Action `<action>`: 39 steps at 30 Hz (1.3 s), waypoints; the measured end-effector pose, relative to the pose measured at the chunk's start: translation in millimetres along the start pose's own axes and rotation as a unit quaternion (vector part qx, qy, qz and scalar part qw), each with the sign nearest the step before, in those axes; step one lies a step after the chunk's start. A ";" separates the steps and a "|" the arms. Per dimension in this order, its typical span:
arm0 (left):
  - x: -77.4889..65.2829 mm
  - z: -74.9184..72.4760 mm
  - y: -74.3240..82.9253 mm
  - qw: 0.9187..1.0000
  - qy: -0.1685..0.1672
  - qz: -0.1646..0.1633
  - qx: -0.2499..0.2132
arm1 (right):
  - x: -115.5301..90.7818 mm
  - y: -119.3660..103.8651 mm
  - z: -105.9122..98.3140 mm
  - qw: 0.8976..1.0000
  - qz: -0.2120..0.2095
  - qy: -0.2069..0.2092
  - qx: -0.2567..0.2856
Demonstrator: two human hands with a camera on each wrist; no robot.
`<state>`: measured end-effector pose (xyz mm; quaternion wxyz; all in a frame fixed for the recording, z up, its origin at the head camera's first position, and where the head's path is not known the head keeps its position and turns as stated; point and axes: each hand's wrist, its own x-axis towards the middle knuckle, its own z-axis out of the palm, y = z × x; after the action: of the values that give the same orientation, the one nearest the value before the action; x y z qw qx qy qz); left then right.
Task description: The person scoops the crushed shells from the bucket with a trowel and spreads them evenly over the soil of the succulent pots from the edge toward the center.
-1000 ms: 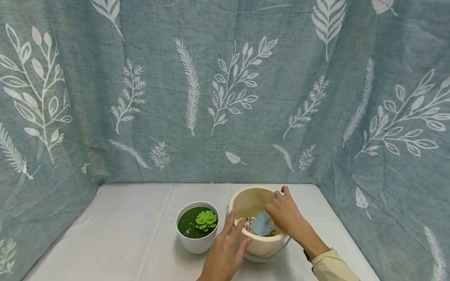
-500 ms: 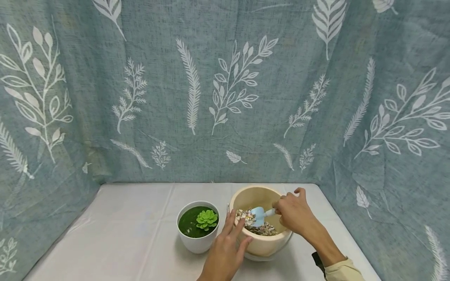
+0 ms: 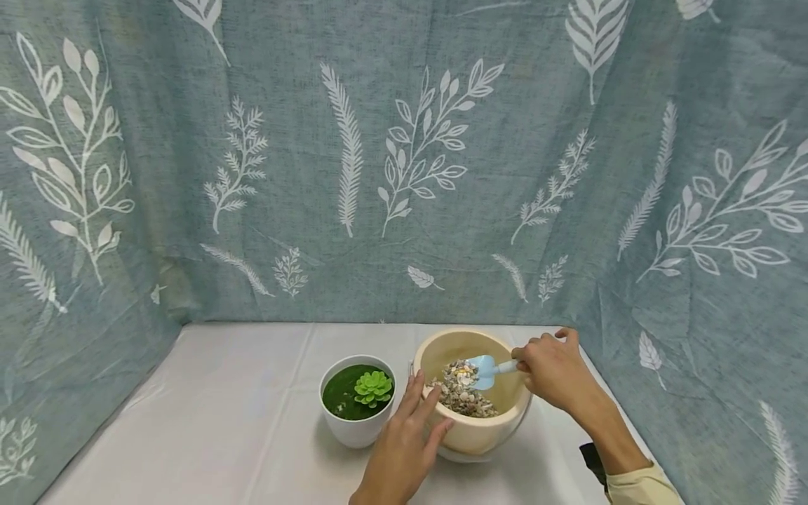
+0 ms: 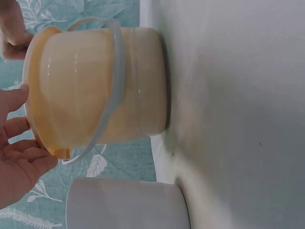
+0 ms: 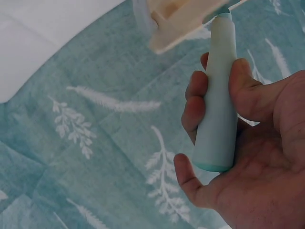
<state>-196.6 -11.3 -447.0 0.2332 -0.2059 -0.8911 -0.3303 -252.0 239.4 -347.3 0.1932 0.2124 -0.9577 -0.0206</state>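
A cream bucket (image 3: 476,438) with a pale carry handle (image 4: 116,71) stands on the table, holding small pebbles (image 3: 470,403) at the bottom. My left hand (image 3: 399,449) rests on its rim at the near left, fingers fairly straight and spread, thumb at the front. My right hand (image 3: 558,372) grips a small light-blue garden trowel (image 3: 485,372); in the right wrist view thumb and fingers wrap the thick pale handle (image 5: 218,95), the little finger standing off it. The trowel's blade lies inside the bucket's mouth, bearing pebbles with a few yellowish bits.
Left of the bucket stands a white pot (image 3: 355,433) with a green top and a bright green succulent (image 3: 373,388). Both sit on a white-covered table (image 3: 252,407). A blue-green leaf-patterned curtain (image 3: 284,175) closes off the back and sides.
My right hand has moved right and slightly up, drawing the trowel from deeper in the bucket and lifting pebbles on its blade. The left hand stays on the rim.
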 end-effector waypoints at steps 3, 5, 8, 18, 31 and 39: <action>-0.6 -3.0 -4.1 1.000 -0.007 0.009 -0.002 | 1.8 -0.7 -7.9 1.000 0.001 -0.002 0.015; 0.1 -7.5 -7.2 1.000 -0.016 0.008 -0.010 | 3.8 -1.6 -13.0 1.000 -0.003 0.005 0.024; 0.9 -17.9 -13.6 0.999 -0.024 -0.012 -0.028 | 7.2 -5.2 -17.9 0.999 -0.015 0.020 0.046; -2.8 -58.4 -64.7 0.983 0.015 -0.184 0.013 | 40.7 -43.2 -10.5 0.990 -0.055 0.001 0.131; -10.2 -60.8 -94.0 0.962 -0.030 -0.267 -0.043 | 66.5 -100.3 11.7 0.989 -0.134 0.012 0.056; -12.5 -64.6 -95.9 0.962 -0.027 -0.269 -0.034 | 67.2 -113.7 25.4 0.975 -0.193 0.097 -0.043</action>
<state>-218.5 -125.1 -457.6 0.1049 0.0251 -0.9077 -0.4054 -272.4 107.2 -360.4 0.2870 0.3854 -0.8736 -0.0777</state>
